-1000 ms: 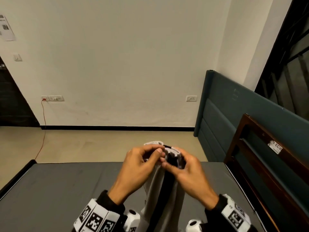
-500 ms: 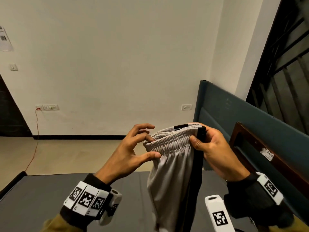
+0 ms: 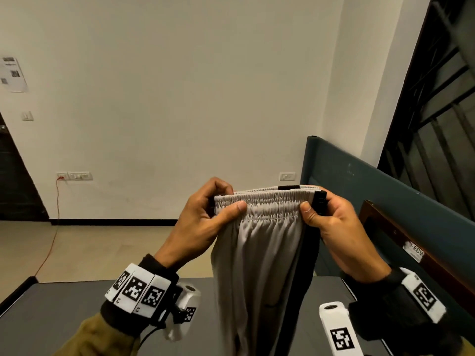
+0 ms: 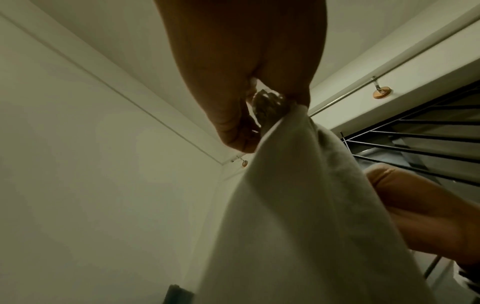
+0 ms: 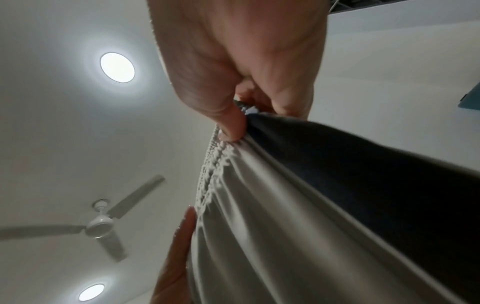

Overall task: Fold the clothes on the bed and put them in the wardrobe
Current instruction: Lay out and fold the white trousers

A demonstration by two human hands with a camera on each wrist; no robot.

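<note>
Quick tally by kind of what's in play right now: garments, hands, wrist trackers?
Garments: 1, the grey trousers with a black side stripe, held up by the waistband
Hands: 2, left hand and right hand, both pinching it
Wrist trackers: 2, left band, right band
Total: 5

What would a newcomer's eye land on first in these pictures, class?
First, the pale grey trousers with a black side stripe, hanging mid-frame above the dark grey bed. Next, the left hand and right hand pinching the elastic waistband's two ends.
</note>
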